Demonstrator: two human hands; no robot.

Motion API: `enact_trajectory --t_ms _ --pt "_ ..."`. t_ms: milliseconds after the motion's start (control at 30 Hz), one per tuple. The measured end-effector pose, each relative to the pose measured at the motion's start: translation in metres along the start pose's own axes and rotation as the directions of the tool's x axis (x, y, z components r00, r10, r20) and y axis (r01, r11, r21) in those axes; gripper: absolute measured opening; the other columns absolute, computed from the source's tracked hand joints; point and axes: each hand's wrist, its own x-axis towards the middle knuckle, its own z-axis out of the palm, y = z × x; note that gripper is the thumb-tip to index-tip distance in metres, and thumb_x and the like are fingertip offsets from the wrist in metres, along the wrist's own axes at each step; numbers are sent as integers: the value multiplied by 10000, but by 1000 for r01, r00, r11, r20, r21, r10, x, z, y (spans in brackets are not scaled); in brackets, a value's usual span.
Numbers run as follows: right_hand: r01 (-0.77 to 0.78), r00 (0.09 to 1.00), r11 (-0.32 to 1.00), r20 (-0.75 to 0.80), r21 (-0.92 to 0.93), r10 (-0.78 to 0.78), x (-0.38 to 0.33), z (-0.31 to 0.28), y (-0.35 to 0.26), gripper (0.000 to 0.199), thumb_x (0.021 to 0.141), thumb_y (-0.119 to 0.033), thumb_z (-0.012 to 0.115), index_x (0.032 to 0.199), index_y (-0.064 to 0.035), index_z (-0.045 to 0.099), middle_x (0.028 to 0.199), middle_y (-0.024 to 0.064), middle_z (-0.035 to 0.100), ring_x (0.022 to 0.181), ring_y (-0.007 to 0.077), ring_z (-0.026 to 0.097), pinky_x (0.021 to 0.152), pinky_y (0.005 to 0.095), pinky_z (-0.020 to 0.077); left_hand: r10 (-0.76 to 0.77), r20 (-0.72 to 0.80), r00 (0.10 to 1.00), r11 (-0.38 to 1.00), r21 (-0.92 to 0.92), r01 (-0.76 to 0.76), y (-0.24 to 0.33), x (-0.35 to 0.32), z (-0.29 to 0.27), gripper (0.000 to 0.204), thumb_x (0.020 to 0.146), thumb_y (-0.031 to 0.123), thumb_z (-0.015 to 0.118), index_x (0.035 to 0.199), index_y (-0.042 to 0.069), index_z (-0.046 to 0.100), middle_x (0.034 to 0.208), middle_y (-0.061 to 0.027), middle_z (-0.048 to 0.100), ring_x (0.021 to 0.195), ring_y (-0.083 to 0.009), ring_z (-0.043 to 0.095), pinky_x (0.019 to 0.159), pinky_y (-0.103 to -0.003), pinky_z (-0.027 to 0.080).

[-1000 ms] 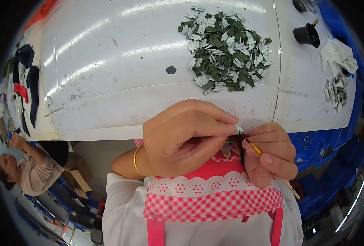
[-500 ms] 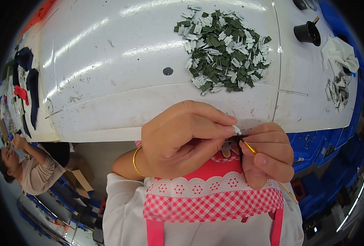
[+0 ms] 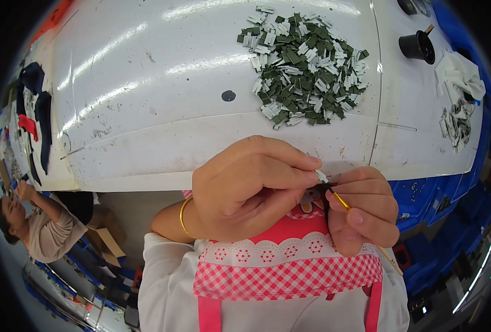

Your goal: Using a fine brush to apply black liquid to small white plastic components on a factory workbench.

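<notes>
My left hand (image 3: 251, 185), with a gold bangle at its wrist, pinches a small white plastic piece (image 3: 322, 176) between thumb and forefinger. In my right hand (image 3: 364, 207) is a thin paintbrush (image 3: 340, 200) with a gold ferrule and a dark tip. The tip is at the white piece, and seems to touch its lower end. The brush's pale handle shows below the right hand. Both hands are close together, just over the table's near edge. Beyond them lies a heap of small white and dark green pieces (image 3: 306, 66), much like the one I hold.
On the white table (image 3: 162, 133) a black cup (image 3: 417, 46) with a stick in it stands at the far right. White cloths (image 3: 458, 74), one stained dark, lie nearby. A dark round spot (image 3: 228, 96) marks the tabletop. Blue bins (image 3: 417, 196) are at right; another person (image 3: 43, 221) sits at left.
The hands have scarcely moved. The brush has shifted very slightly right and down, and its dark tip shows a little more clearly against the white piece.
</notes>
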Motion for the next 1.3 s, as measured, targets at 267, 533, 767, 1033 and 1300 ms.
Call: enact_trajectory --t_ms 267,533,767,1033,1300 --pt "14 1000 1000 -8 -23 -15 -2 0 0 143 917 -169 489 1004 -63 530 806 133 622 589 196 584 492 293 457 -27 -28 999 1000 16 27 1 -1 3 251 682 -166 644 846 23 650 1002 -164 679 551 -70 483 479 -174 364" --pt "59 998 996 13 -72 -58 -1 3 2 153 882 -146 494 990 -50 545 789 134 619 565 194 571 473 290 446 -22 -40 999 1000 3 22 1 -1 3 253 668 -165 656 829 30 648 998 -159 679 540 -66 466 475 -176 354" --pt "46 997 998 57 -43 -44 0 -1 3 132 828 -125 589 930 -40 587 848 98 615 610 183 586 523 284 484 4 -31 1000 999 33 -3 -1 -2 3 256 663 -164 656 825 34 646 1002 -155 679 530 -62 453 467 -176 349" --pt "42 999 997 38 -61 -39 1 1 3 128 824 -113 579 920 -32 597 828 99 615 594 179 578 506 278 474 17 -18 1000 999 44 -16 -2 -1 2 254 663 -156 661 827 37 646 1006 -150 679 524 -59 449 461 -175 349" --pt "40 998 998 45 -46 -38 2 1 3 128 833 -121 573 919 -29 596 822 101 615 586 176 576 503 279 473 9 -23 1000 999 43 -8 -1 -2 2 253 666 -152 663 828 42 646 1006 -146 680 528 -62 460 466 -174 360"
